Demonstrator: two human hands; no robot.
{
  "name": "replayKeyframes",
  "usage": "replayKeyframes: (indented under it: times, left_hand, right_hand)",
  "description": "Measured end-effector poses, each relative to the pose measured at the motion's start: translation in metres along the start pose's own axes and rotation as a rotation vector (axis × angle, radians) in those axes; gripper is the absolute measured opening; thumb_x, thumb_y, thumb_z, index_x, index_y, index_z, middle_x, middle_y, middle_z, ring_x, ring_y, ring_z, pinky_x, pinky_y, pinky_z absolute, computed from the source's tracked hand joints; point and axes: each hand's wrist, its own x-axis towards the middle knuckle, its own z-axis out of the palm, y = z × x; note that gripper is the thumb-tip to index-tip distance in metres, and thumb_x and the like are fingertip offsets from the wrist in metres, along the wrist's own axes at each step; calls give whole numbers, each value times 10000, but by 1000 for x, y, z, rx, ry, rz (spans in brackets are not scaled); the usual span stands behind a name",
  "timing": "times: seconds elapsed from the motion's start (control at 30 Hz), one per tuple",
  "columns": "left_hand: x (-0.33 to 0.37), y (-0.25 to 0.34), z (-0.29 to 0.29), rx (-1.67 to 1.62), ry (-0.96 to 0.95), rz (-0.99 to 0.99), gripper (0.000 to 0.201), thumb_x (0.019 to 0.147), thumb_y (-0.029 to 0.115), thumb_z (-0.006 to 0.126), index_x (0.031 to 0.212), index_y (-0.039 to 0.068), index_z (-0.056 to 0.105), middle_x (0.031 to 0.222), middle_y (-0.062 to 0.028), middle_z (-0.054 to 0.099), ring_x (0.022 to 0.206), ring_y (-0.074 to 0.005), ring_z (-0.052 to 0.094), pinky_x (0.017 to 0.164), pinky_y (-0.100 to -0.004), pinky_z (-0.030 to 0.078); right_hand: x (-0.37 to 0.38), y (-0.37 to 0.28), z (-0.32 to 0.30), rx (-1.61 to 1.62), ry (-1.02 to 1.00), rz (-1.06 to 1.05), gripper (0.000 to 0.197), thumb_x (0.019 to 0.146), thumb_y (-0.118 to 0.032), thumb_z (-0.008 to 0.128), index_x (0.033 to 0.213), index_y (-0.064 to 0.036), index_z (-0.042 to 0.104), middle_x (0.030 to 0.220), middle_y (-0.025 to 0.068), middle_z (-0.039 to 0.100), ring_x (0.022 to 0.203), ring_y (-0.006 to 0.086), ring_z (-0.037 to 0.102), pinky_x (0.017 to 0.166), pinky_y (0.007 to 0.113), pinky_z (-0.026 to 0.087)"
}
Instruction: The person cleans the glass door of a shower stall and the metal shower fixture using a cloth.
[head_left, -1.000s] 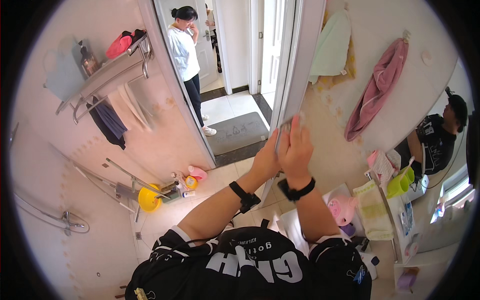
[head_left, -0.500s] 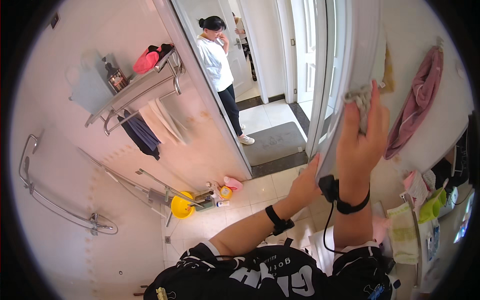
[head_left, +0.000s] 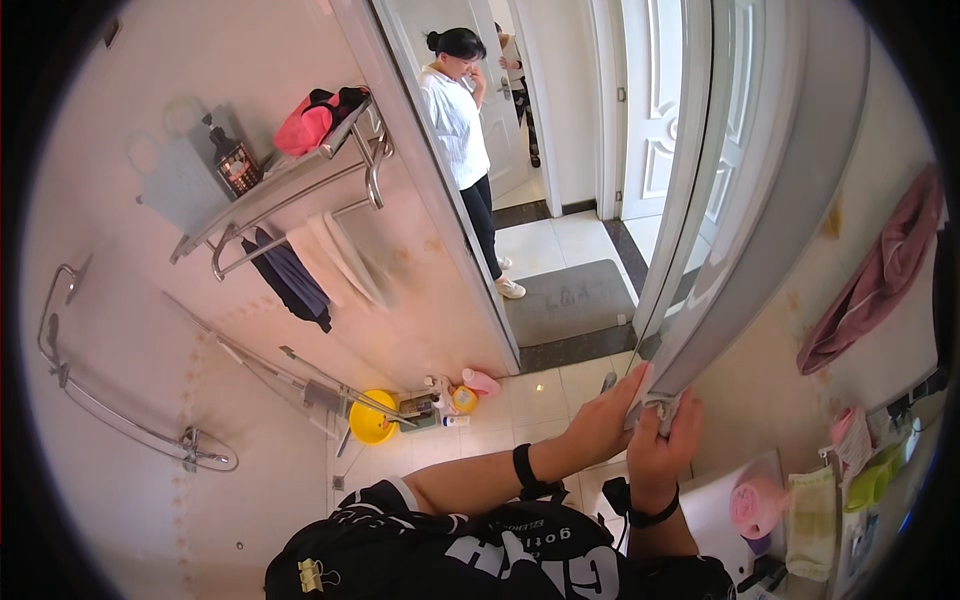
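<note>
The pale, smooth door (head_left: 742,280) stands with its long edge slanting toward the upper right. At the lower visible end, the right hand (head_left: 664,448) has bent fingers closed on a soft, crumpled grey cloth (head_left: 659,402) against it; the left hand (head_left: 602,416), fingers nearly straight, touches that edge, its grip unclear

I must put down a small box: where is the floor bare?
Bare tiles lie right of the pink bottle, before the dark threshold. Crowded: the wall side, with yellow basin; the door edge, with left hand, right hand and cloth.
</note>
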Motion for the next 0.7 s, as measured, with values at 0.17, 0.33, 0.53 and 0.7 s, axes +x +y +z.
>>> replayKeyframes:
  times: [0.17,0.33,0.53,0.7]
  left_hand:
    - [0,-22,-35,32,-30,39,848,835,219,718,1536,85,261,1445,-217,471,1174,-404,580,921,-447,519]
    - [6,-59,-75,-6,40,102,858,830,273,740,1541,130,282,1244,-215,624,1070,-411,636,875,-441,534]
    - [12,-110,-116,-57,85,71,697,840,183,735,1461,135,423,1170,-217,661,1050,-409,647,877,-421,525]
    - [31,-152,-162,-147,-2,-220,475,828,205,737,1246,33,594,1014,-157,709,878,-234,687,790,-372,537]
  right_hand:
    - [18,-31,30,28,99,-127,471,810,-43,723,1249,86,612,780,136,574,640,250,556,547,354,445]
    - [67,-72,63,-10,141,-300,456,807,-48,750,1226,84,629,755,131,572,612,247,552,529,341,440]
    - [111,-114,131,62,239,-411,444,814,-53,758,1225,67,639,749,130,588,602,253,567,535,339,457]
    - [95,-111,190,88,203,-427,428,831,-76,754,1227,48,646,770,126,609,622,240,594,549,327,479]
